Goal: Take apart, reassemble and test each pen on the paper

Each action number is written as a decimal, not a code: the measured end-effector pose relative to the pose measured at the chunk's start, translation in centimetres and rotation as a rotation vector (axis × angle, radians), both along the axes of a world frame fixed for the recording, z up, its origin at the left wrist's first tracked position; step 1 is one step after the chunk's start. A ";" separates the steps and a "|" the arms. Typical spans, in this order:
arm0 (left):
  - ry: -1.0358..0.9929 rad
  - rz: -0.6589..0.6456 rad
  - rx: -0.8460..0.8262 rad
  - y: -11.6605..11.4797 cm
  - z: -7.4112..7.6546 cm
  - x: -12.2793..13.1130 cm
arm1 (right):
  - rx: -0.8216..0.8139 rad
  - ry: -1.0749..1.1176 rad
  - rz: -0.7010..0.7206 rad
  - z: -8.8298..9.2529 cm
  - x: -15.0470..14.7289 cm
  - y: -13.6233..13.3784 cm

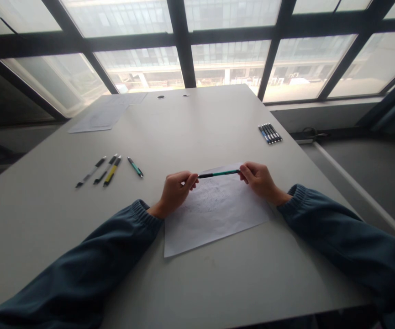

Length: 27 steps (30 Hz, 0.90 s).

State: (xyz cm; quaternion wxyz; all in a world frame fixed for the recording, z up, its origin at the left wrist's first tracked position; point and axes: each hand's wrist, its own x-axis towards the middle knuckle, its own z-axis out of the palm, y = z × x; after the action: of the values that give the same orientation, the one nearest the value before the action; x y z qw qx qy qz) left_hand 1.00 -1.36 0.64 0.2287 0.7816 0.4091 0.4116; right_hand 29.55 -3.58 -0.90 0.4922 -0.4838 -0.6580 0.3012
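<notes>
Landmark: the marked sheet (214,228) on the table (224,288).

Hard to see first. Both tips of the held green pen (222,173) are covered by the fingers, so can't tell which end writes or whether the point is out. Marks on the sheet are dark specks, unreadable; its left and right edges are partly under the hands. Can't tell the pen's height above the sheet. Sleeves run out of frame at the bottom left and right. View through the window (231,59) beyond the sheet is washed out.

Pen: slim, green middle, black sections toward both ends, any print too small to read. Sits over the far part of the sheet, roughly level, right end a touch higher in view.

Left hand (176,191), over the sheet's left edge: thumb and fingers pinched on the pen's left end. Right hand (258,182), at the sheet's far right corner: same pinch on the right end.

Left of the sheet: loose green pen (135,167), then a yellow pen (113,171) and two more pens. Beyond the sheet to the right: a row of dark pens (270,133), side by side, count unclear. Beyond it to the far left: papers (96,115), contents illegible.
</notes>
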 end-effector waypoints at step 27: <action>-0.029 -0.067 0.244 0.2 -0.3 0.1 | -0.209 0.359 0.163 0.6 -0.8 -0.1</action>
State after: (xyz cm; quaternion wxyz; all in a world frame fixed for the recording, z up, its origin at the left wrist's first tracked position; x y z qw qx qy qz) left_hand 1.09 -1.19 0.33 0.1514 0.8109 0.3261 0.4616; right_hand 28.76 -3.69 -0.26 0.5227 -0.4159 -0.5620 0.4878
